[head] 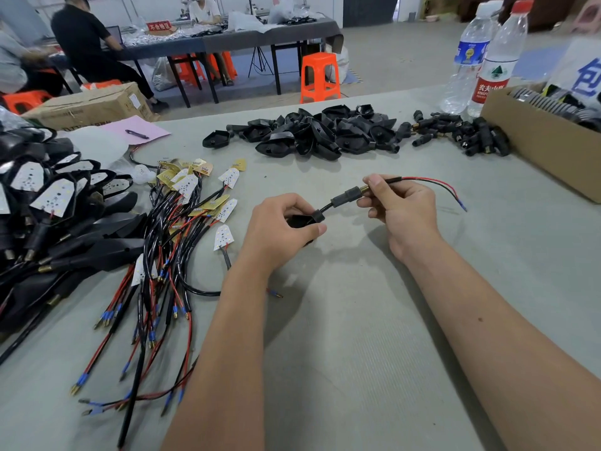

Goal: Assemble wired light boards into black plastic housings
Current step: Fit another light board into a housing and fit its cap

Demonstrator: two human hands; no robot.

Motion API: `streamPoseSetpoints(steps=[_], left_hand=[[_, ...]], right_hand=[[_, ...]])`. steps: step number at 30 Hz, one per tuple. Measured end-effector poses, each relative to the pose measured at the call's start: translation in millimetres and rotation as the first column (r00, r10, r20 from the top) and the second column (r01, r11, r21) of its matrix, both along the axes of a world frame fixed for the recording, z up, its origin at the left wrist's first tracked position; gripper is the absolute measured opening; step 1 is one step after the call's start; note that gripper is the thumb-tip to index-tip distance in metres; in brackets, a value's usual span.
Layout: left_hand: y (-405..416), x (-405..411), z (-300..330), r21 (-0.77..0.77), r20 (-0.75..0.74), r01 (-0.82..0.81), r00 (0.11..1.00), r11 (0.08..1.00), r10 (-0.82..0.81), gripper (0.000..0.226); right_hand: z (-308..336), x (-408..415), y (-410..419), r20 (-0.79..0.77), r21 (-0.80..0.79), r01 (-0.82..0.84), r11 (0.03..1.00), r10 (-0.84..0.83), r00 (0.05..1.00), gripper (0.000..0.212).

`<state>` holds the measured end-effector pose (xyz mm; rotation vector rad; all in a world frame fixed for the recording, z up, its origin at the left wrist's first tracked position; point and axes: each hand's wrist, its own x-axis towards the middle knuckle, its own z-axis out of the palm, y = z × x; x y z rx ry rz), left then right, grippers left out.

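A grey felt-covered worktable (341,320) is carrying the whole job, with a heap of empty black plastic housings (312,133) lying at its far middle and a tangle of white wedge-shaped light boards on red and black leads (182,222) sprawling at the near left. The left hand (279,227) is curling round one black plastic housing (300,221), thumb pressing on its top edge, just above the table's middle. The right hand (400,206) is pinching a black sleeved cable with a brass-tipped cylindrical stem (346,195) that is running out of the housing's neck, its red and black tails (439,187) trailing off to the right. The shell is looking light, rigid and rather slick, so gripping its broad body seems wise; the cable is limp and thin, so it is probably best taken by the stiff stem or sleeve, never by the bare tails or solder joints, which are likely fragile.
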<state>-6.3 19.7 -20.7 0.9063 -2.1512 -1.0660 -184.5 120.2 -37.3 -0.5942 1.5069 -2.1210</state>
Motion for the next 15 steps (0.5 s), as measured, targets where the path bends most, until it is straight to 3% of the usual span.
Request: streamPoseSetpoints(steps=[7,15], left_hand=[[2.0,-2.1,-2.2,-0.028,-0.094,0.013,0.995,1.000,-0.016,0.016],[2.6,-6.7,-6.0,-0.100,-0.114,-0.071,0.992,0.992,0.060,0.024]], right_hand=[[0.4,4.3,-1.9,-0.073,0.041,0.001,0.999,0.002,0.997,0.012],[2.2,8.1,1.3,-0.122,-0.033,-0.145,0.989,0.140,0.983,0.003]])
